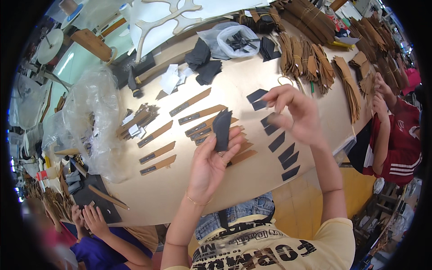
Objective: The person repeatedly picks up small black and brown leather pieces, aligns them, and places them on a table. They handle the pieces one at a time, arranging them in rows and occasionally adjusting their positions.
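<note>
My left hand (210, 157) is closed around a stack of flat black leather-like pieces (222, 130) with angled ends, held above the table. My right hand (294, 112) hovers to the right of it, slightly blurred, thumb and forefinger apart with nothing visible between them. Beneath and beside it, black pieces (276, 141) of the same sort lie in a slanting column. Left of the stack, brown strips (191, 102) with a dark inset at one end are laid out in rows. Several more brown strips (243, 157) are partly hidden behind my left hand.
Bundles of brown strips (306, 58) fill the far right. A white plastic bag (236, 40), a hammer (133, 83) and clear plastic sheeting (92, 121) lie farther back and left. Co-workers' hands show at the left (94, 220) and right (380, 96).
</note>
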Demonstrator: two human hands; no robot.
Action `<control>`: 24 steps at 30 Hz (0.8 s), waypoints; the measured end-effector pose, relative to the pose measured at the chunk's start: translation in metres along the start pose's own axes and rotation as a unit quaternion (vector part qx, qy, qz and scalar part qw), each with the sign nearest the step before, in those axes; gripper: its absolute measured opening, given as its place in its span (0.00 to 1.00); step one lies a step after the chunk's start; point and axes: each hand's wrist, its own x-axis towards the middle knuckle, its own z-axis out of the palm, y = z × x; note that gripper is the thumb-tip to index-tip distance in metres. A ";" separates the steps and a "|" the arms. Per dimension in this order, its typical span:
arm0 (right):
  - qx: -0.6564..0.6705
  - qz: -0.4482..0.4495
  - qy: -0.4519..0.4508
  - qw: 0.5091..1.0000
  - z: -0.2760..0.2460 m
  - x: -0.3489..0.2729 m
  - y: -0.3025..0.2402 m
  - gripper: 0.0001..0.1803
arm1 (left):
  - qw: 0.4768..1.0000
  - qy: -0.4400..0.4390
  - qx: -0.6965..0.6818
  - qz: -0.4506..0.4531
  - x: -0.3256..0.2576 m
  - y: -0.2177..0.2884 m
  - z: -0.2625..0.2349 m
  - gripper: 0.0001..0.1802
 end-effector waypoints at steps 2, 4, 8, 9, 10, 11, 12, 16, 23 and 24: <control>0.130 0.131 0.089 0.979 -0.009 0.012 0.024 0.09 | 0.995 0.024 0.076 0.052 -0.007 0.002 -0.010 0.23; 0.108 0.224 0.075 0.966 -0.022 0.032 0.051 0.08 | 0.987 0.046 0.127 0.084 -0.015 0.005 -0.021 0.23; -0.031 0.229 0.032 0.972 -0.011 0.042 0.093 0.15 | 0.977 0.088 0.157 0.118 -0.032 0.015 -0.040 0.22; -0.149 0.220 0.027 0.964 -0.006 0.043 0.100 0.17 | 0.972 0.100 0.168 0.130 -0.035 0.017 -0.044 0.22; -0.191 0.172 0.029 0.966 -0.005 0.042 0.103 0.16 | 0.966 0.137 0.180 0.128 -0.036 0.021 -0.048 0.22; -0.252 0.159 0.036 0.954 -0.001 0.039 0.105 0.15 | 0.959 0.119 0.200 0.162 -0.034 0.024 -0.051 0.21; -0.315 0.148 0.045 0.936 0.001 0.036 0.106 0.14 | 0.950 0.125 0.221 0.183 -0.031 0.029 -0.053 0.20; -0.439 0.029 0.101 0.892 0.003 0.026 0.102 0.13 | 0.846 0.091 0.470 0.236 0.009 0.058 -0.051 0.16; -0.406 0.047 0.135 0.903 -0.020 -0.018 0.079 0.10 | 0.728 0.111 0.566 0.371 0.160 0.080 -0.024 0.10; -0.404 0.051 0.142 0.902 -0.025 -0.026 0.076 0.10 | 0.723 0.117 0.567 0.378 0.171 0.082 -0.024 0.10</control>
